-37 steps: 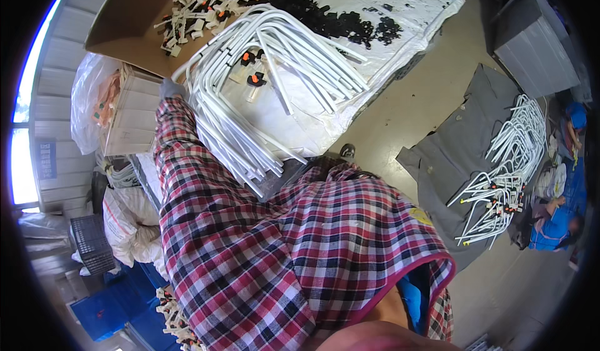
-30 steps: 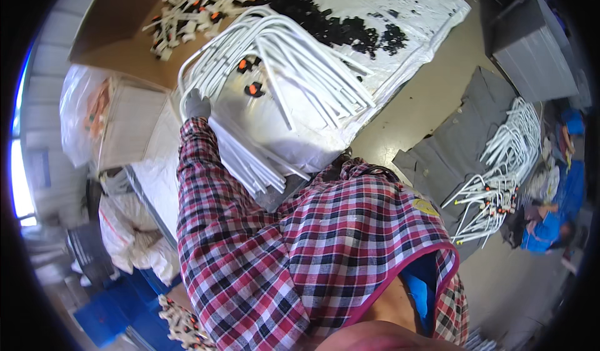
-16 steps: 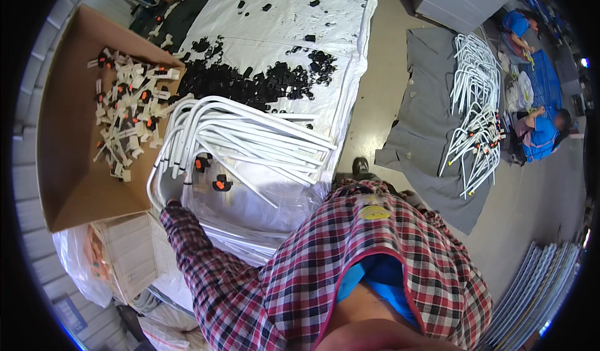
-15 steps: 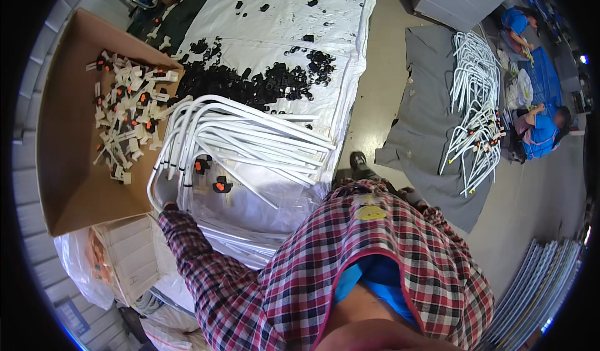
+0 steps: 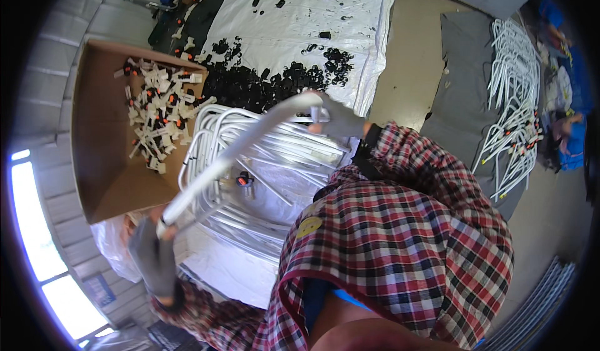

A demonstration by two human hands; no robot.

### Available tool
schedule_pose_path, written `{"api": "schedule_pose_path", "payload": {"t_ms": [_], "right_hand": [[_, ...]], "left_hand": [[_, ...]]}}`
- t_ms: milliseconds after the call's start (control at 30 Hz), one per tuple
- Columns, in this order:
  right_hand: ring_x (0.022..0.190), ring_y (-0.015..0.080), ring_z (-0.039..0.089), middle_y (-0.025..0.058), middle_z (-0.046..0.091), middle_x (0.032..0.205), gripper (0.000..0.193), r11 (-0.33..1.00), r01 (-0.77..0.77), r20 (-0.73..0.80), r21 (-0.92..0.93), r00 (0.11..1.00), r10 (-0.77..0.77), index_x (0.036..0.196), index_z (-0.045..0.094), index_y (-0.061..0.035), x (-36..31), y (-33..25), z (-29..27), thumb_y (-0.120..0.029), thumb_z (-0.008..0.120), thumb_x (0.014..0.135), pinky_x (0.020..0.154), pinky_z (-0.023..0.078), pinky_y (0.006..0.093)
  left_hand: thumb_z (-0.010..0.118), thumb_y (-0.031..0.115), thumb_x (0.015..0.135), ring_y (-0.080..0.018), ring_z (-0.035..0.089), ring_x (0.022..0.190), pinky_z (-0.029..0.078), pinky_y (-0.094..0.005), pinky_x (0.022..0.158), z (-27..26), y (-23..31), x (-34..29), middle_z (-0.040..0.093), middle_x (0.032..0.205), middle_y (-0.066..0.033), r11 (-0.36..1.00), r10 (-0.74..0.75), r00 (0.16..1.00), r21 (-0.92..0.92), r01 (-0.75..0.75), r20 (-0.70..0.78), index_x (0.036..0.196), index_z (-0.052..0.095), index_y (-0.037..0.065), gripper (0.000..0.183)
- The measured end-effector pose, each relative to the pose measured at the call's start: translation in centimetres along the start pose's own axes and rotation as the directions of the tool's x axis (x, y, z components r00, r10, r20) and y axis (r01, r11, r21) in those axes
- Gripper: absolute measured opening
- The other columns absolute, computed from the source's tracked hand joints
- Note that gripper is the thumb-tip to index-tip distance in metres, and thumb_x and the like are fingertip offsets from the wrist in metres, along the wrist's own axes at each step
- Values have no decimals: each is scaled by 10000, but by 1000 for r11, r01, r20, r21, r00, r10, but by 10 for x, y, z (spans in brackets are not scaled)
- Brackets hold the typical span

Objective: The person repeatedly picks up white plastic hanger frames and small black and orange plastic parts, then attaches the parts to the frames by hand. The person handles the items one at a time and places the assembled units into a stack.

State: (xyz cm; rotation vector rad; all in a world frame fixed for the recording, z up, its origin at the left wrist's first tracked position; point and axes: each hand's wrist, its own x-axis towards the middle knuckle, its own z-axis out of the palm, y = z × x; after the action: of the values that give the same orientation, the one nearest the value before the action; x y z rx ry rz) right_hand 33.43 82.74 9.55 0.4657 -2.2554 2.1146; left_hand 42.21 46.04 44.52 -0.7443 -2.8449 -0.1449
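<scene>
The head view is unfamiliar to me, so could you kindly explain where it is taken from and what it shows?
There is no robot here: a person works with two grey-gloved hands. A fisheye camera worn on the head looks down, so straight edges bend near the rim. The left hand and right hand hold a white bent tube between them. Below it lies a pile of similar tubes. Beyond that, small black parts are scattered on a white sheet. The cardboard box on the left contains plastic fittings.

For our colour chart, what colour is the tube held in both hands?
The tube is white, seen best in head view.
</scene>
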Motion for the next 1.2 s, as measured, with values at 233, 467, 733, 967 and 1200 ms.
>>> {"api": "schedule_pose_path", "payload": {"t_ms": [233, 467, 733, 967, 1200], "right_hand": [[841, 242, 668, 144, 716, 923, 477, 996, -78, -94, -33, 993, 74, 1038, 723, -57, 13, -9, 24, -510, 654, 905, 792, 507, 357], [669, 240, 644, 107, 669, 717, 545, 954, -129, -137, -270, 986, 95, 837, 723, -76, 38, 7, -42, -617, 663, 836, 666, 490, 356], [962, 323, 659, 171, 665, 1072, 501, 876, -361, -746, -321, 666, 1, 1119, 645, -48, 99, 74, -87, -488, 620, 880, 830, 509, 443], [943, 369, 641, 168, 615, 1047, 284, 528, -599, -663, -602, 743, 86, 1034, 644, -93, 105, 127, -84, -310, 660, 851, 797, 532, 465], [816, 231, 665, 98, 685, 873, 382, 915, -265, -563, -303, 825, 53, 1057, 599, -63, 96, 98, -31, -252, 774, 775, 751, 520, 350]], "left_hand": [[539, 40, 880, -208, 559, 876, 472, -317, 772, 4, 33, -5, 611, 1176, -170, 964, -238, 936, -178, 196, -261, 1287, 549, -43, 416], [564, 66, 960, -85, 473, 776, 406, -219, 696, 110, -32, 9, 546, 927, -8, 826, -469, 875, -409, 387, -120, 1220, 571, -31, 277], [567, 148, 978, -4, 397, 601, 291, -176, 527, 181, -109, 2, 492, 711, 73, 508, -540, 833, -742, 437, 121, 999, 601, 29, 125], [573, 138, 975, -6, 398, 549, 301, -173, 492, 176, -122, -107, 581, 729, 32, 387, -725, 685, -780, 492, 73, 1074, 634, 18, 167], [583, 127, 960, -8, 393, 546, 290, -179, 483, 177, -101, -170, 625, 770, 8, 338, -856, 515, -788, 515, -31, 1101, 649, 14, 192]]}}
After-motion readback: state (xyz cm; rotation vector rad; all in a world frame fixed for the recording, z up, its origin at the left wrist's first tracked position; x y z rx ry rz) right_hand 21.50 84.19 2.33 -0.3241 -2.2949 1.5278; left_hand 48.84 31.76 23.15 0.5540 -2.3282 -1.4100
